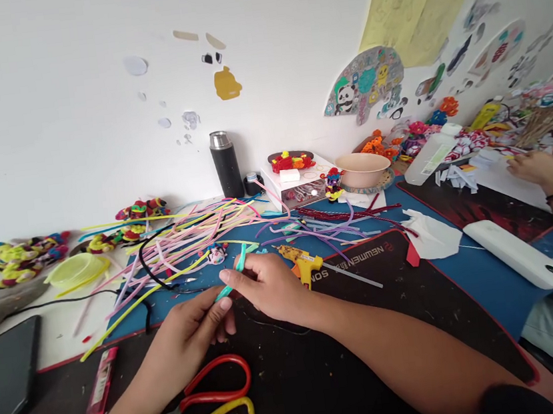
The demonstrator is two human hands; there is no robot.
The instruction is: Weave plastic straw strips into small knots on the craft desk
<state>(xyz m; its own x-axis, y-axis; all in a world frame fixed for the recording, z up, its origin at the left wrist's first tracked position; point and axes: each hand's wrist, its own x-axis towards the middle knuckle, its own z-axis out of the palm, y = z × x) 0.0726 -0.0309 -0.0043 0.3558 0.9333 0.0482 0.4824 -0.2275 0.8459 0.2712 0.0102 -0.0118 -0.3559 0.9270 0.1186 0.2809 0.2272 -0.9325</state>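
A short teal pipe cleaner (241,263), bent or twisted, is pinched between my two hands above the dark mat. My left hand (196,331) grips its lower end between thumb and fingers. Higher up the same piece, my right hand (271,288) has thumb and forefinger closed on it. Just beyond them sits a small white-and-pink figure (216,254). A yellow glue gun (309,269) with a clear glue stick lies right of my right hand. Below my left hand are scissors (216,396) with one red and one yellow handle.
Loose pipe cleaners (194,234) spread across the blue mat. Behind stand a black thermos (226,166), a white box (279,193) and a beige bowl (363,169). A phone (7,374) lies left, a power bank (519,254) right. Another person's hands (544,171) work at far right.
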